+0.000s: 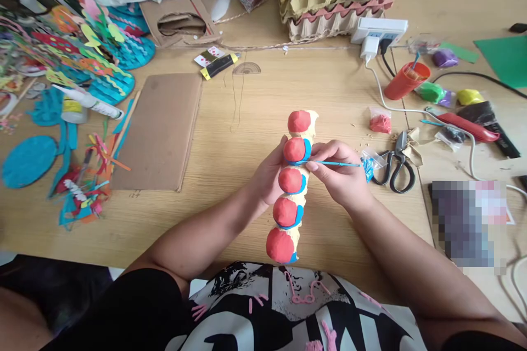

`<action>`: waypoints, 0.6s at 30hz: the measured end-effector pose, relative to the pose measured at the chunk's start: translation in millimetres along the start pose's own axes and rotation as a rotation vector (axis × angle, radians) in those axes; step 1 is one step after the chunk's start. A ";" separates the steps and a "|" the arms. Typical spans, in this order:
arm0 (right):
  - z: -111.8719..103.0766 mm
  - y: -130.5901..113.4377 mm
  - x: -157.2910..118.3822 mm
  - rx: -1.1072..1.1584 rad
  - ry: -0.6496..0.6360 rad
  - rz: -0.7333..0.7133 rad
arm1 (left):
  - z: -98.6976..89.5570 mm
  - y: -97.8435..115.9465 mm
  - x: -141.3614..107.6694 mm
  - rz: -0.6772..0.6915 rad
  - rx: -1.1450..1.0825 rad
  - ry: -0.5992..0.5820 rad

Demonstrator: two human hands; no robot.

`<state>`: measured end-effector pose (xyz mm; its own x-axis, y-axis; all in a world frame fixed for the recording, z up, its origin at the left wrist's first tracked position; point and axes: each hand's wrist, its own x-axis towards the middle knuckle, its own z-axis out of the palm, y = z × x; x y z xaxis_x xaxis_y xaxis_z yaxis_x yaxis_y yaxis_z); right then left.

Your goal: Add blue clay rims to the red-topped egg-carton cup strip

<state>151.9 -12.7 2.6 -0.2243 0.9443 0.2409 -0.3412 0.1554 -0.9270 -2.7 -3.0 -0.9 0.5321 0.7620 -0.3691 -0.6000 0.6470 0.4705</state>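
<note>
Strip of cream moulded pulp (302,196), carrying five red domes (284,212) with blue edging (299,215), extends lengthwise from near the black-and-white printed shirt (242,334), over the wooden table (222,159). Left hand (273,178) grips its left side. Right hand (340,173) pinches a thin blue stick (340,164) at the second-farthest dome's edging. Black-handled metal scissors (399,152) lie to the right; stacked pulp egg trays (333,1) stand farthest.
</note>
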 end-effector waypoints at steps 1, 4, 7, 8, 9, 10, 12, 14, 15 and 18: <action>0.1 0.0 -0.3 0.001 -0.001 -0.002 | -0.7 -0.8 0.1 0.007 0.002 0.017; 0.5 -1.3 -0.5 0.009 -0.009 -0.014 | -1.2 -2.3 0.6 0.029 0.010 0.034; 0.2 -3.2 -0.2 0.006 -0.033 -0.020 | 0.6 -1.9 0.9 0.033 -0.006 -0.030; 0.0 -3.7 0.1 0.005 -0.043 -0.021 | 1.7 -1.6 0.9 0.024 -0.014 -0.053; -0.2 -4.1 0.4 0.004 -0.050 -0.023 | 3.0 -1.2 0.8 0.015 -0.020 -0.068; -0.4 -4.3 0.7 0.001 -0.052 -0.026 | 4.5 -0.8 0.5 0.007 -0.024 -0.073; -0.8 -4.4 1.1 -0.010 -0.047 -0.028 | 7.7 -0.3 -0.4 0.004 -0.025 -0.048; -1.0 -4.4 1.1 -0.025 -0.042 -0.024 | 10.6 -0.1 -1.7 0.013 -0.028 -0.003; -1.0 -4.5 1.0 -0.031 -0.041 -0.022 | 11.6 0.0 -2.3 0.016 -0.030 0.018; -0.3 -4.6 0.2 -0.038 -0.045 -0.031 | 12.7 0.1 -3.9 0.019 -0.021 0.060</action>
<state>153.7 -13.1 6.8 -0.2552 0.9250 0.2814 -0.3140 0.1960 -0.9290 2.8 -6.3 10.8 0.4843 0.7743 -0.4074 -0.6226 0.6321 0.4613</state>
